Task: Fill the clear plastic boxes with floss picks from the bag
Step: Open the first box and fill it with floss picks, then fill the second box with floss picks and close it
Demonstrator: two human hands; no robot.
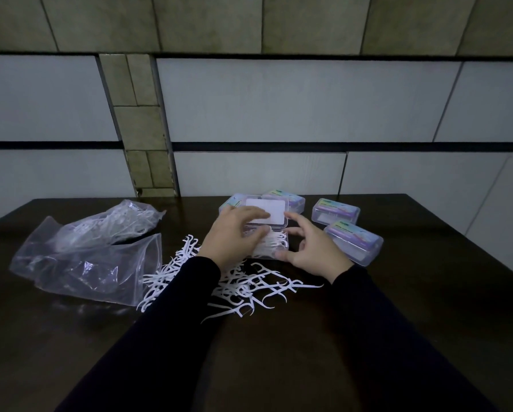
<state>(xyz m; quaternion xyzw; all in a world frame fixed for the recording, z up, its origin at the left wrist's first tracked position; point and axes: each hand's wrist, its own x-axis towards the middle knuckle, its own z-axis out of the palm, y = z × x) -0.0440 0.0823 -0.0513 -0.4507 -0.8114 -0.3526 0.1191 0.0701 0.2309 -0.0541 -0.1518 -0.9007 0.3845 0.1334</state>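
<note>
Near the dark tabletop's (368,337) far edge, the left hand (231,236) presses white floss picks (271,243) into an open clear plastic box (265,230); the right hand (314,248), fingers loosely spread, steadies its side.

Dark tabletop (398,322) against a tiled wall.
A clear bag (86,263) lies at its left side, loose floss picks (243,286) mid-table, one open box (267,233) and lidded boxes (353,242) toward the far edge.
</note>
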